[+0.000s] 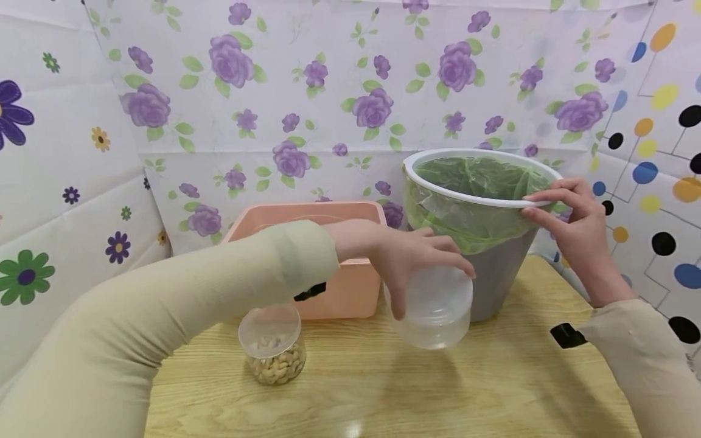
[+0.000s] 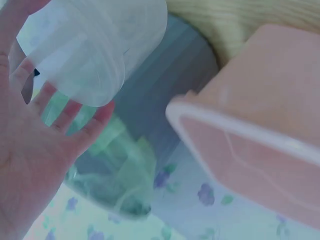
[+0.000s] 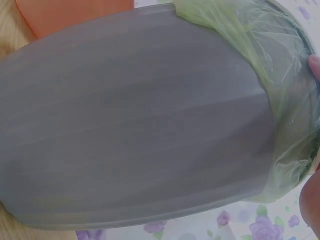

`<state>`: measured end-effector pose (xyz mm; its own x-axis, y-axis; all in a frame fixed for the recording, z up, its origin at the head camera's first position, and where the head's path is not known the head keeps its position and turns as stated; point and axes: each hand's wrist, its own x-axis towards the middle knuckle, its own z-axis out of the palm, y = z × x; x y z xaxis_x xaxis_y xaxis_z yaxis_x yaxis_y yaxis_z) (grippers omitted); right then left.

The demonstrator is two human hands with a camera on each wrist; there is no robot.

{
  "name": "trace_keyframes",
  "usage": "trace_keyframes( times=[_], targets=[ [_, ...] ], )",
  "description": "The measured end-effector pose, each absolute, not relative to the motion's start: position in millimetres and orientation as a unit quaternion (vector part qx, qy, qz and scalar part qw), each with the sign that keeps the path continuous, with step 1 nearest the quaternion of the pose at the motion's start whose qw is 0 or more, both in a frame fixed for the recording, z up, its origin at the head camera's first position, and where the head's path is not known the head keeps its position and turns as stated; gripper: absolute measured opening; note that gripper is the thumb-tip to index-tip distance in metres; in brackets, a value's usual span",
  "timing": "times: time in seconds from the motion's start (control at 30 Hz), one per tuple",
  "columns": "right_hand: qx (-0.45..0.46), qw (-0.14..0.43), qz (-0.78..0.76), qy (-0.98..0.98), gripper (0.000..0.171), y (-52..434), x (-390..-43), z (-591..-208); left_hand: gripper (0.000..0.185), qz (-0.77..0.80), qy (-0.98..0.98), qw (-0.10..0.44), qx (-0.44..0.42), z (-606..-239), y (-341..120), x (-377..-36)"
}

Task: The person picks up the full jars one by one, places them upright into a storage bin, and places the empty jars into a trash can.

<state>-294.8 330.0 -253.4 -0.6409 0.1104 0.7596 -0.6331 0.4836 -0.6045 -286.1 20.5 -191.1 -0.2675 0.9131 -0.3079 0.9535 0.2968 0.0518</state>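
My left hand (image 1: 416,255) grips a clear plastic jar (image 1: 438,316) from above, its fingers and thumb spread around the jar's upper part. In the left wrist view this jar (image 2: 105,45) looks see-through, and I make out no contents. My right hand (image 1: 580,225) pinches the white rim (image 1: 465,196) of a grey trash can (image 1: 495,274) at its right side. A green plastic bag (image 1: 454,222) lines the can and folds over its outside. Left of the held jar, another clear jar (image 1: 276,350) with cashews in it stands on the table.
A pink plastic basin (image 1: 350,292) stands behind the cashew jar, left of the trash can; my left forearm hides part of it. The wood-grain table (image 1: 356,389) carries everything. Flowered cloth (image 1: 328,91) hangs behind, with dotted cloth (image 1: 657,201) at the right.
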Motion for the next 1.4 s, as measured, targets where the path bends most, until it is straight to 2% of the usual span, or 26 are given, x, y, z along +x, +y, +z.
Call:
trace_keyframes(
  times=[0.73, 0.97, 1.4],
  targets=[
    [0.164, 0.383, 0.491, -0.765, 0.021, 331, -298, -254, 0.11, -0.07, 0.831, 0.086, 0.545, -90, 9, -287],
    [0.156, 0.379, 0.488, -0.77, 0.021, 329, -298, -253, 0.109, -0.038, 0.847, 0.095, 0.522, -59, 7, -290],
    [0.163, 0.383, 0.486, -0.769, 0.02, 330, -299, -254, 0.117, -0.006, 0.882, -0.013, 0.472, -17, 4, -302]
  ],
)
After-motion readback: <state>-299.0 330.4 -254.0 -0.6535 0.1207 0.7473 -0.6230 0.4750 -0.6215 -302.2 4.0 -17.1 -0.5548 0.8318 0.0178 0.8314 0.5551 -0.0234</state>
